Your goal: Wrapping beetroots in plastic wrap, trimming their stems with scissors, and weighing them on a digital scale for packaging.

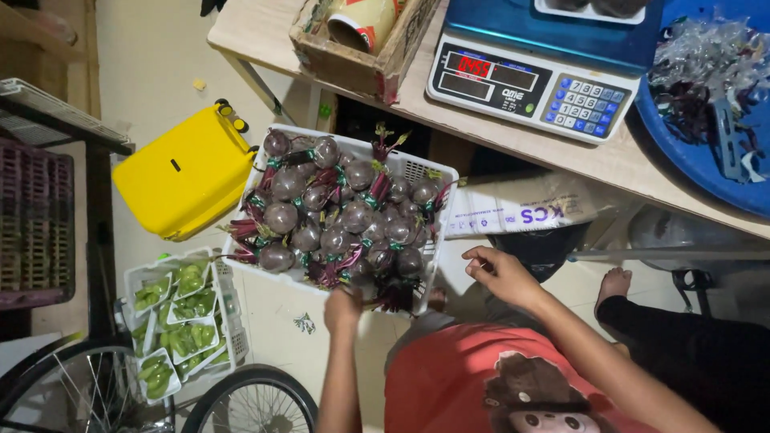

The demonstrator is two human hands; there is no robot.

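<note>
Beetroots [345, 212], dark purple and wrapped in clear film with green tape at the stalks, fill a white slotted crate [421, 172] on the floor below the worktop [513, 140]. Left hand [343, 309] reaches into the near edge of the crate, fingers down among the bulbs and hidden by them; cannot tell whether its grip has closed on one. Right hand [499, 273] hovers just beside the crate's right corner, fingers loosely curled, holding nothing visible. Judgement: a pick from the crate is in hand; lifting one bulb clear would call for a firm hold on slippery film without snagging neighbouring stalks. Outward: a digital scale [529, 84] with a blue platform sits on the worktop, a blue basin [682, 152] of plastic scraps to its right, a cardboard box [353, 60] to its left. On the floor, a yellow case [188, 172] lies left of the crate, and a second white basket [228, 321] holds trays of green vegetables [188, 321]. Bicycle wheels [253, 401] at the lower left. Tiled floor, dim light.
</note>
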